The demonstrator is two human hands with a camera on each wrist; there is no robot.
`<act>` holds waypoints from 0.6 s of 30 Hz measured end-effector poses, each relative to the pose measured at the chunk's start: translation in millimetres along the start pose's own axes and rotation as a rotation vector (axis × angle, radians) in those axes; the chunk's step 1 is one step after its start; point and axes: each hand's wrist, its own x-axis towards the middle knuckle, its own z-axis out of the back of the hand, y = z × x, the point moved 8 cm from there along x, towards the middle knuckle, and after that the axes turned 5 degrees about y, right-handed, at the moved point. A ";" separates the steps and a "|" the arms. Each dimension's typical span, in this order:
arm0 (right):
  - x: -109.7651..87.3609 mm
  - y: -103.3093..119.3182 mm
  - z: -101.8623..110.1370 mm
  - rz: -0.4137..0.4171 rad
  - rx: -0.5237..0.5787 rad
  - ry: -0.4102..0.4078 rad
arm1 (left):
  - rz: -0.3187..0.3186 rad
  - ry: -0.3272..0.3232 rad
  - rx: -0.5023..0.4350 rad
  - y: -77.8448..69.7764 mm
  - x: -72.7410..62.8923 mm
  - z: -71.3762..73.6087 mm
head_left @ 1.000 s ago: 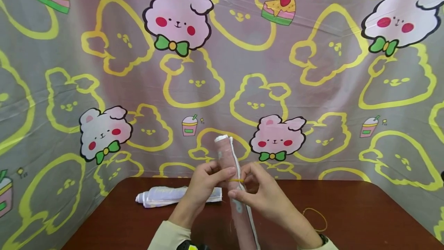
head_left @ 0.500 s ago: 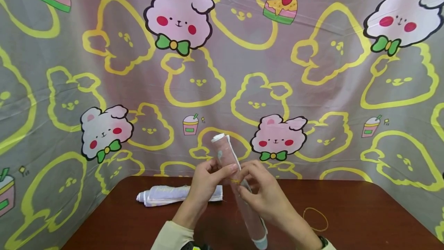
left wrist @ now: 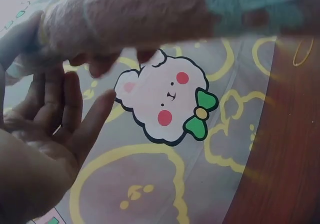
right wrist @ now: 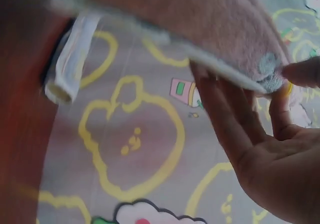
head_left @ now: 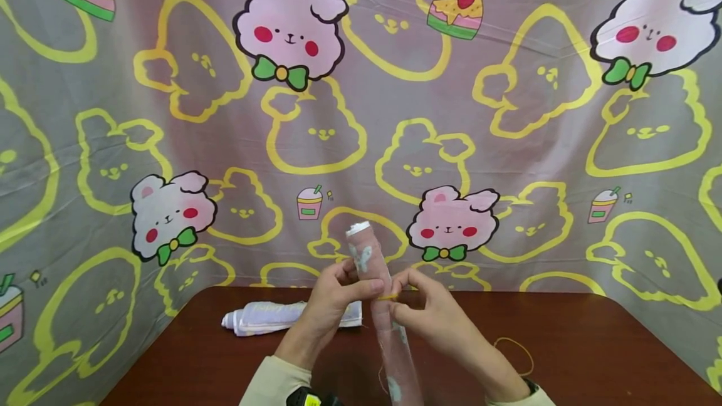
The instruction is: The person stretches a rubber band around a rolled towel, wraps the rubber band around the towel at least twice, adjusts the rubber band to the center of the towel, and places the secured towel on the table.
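Observation:
A rolled pink towel (head_left: pixel 369 262) with pale blue patches and a white end stands at a slant between the hands in the head view. A yellow rubber band (head_left: pixel 387 297) lies across it near its middle. My left hand (head_left: pixel 333 302) holds the roll from the left, thumb across its front just above the band. On the other side, my right hand (head_left: pixel 437 315) pinches the rubber band at the roll's edge. The right wrist view shows its thumb and finger meeting at the yellow band (right wrist: pixel 288 88). Part of the left fingers is hidden behind the towel.
Another rolled towel, pale lavender and white (head_left: pixel 267 316), lies on the dark red-brown table (head_left: pixel 186 368) behind the left forearm. A loose rubber band (head_left: pixel 517 351) rests at the right, beside the right forearm. A patterned curtain (head_left: pixel 361 111) surrounds the table's back.
The pink towel has turned about its length: its white edge, earlier facing front, has gone round to the right, and more blue patches show. Both hands stay near the band.

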 end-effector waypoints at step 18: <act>-3.5 17.7 -6.9 0.232 -0.384 -0.190 | 0.060 -0.305 0.123 -0.4 -3.3 7.4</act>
